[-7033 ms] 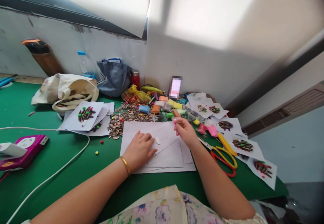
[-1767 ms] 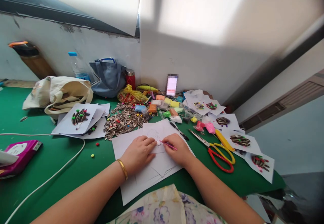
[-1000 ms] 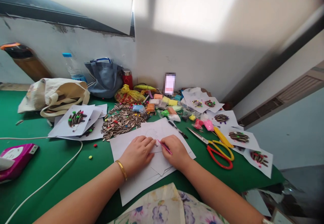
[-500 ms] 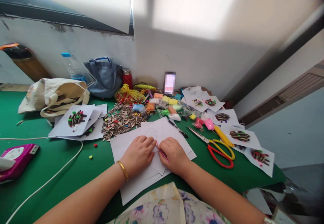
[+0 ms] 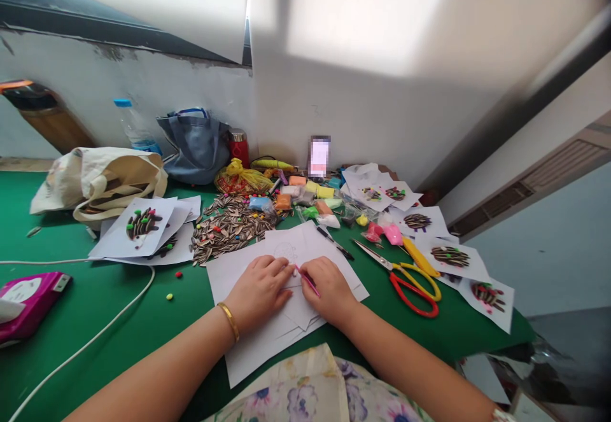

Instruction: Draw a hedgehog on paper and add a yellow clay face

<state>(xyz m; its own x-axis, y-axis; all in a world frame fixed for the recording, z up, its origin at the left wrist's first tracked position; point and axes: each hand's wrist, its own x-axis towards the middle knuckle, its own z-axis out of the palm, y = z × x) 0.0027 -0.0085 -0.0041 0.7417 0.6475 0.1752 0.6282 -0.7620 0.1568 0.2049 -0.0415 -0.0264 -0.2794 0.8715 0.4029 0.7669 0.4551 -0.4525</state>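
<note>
My left hand (image 5: 261, 282), with a gold bangle at the wrist, lies flat on a small sheet of white paper (image 5: 312, 244) that bears a faint pencil-like drawing. Its fingertips are close to the right hand. In my right hand (image 5: 329, 287) is a slim pink pen-like tool (image 5: 311, 284), slanted with its upper tip down by the drawing's lower edge. Whether it is a pencil or a modelling tool I cannot tell. Beneath are larger white sheets (image 5: 248, 361). A black pen (image 5: 335, 244) rests on the paper beyond my right hand.
Red-and-yellow scissors (image 5: 401, 279) and a yellow-handled cutter (image 5: 420, 256) lie to the right. Sunflower seeds (image 5: 233, 228) are heaped behind the paper, beside coloured clay packets (image 5: 284, 202). Decorated hedgehog cards (image 5: 451, 256) line the right edge. A phone (image 5: 319, 156) leans against the wall.
My right hand has shifted slightly and shows more of the pink tool. My left thumb has moved a little apart from the right hand.
</note>
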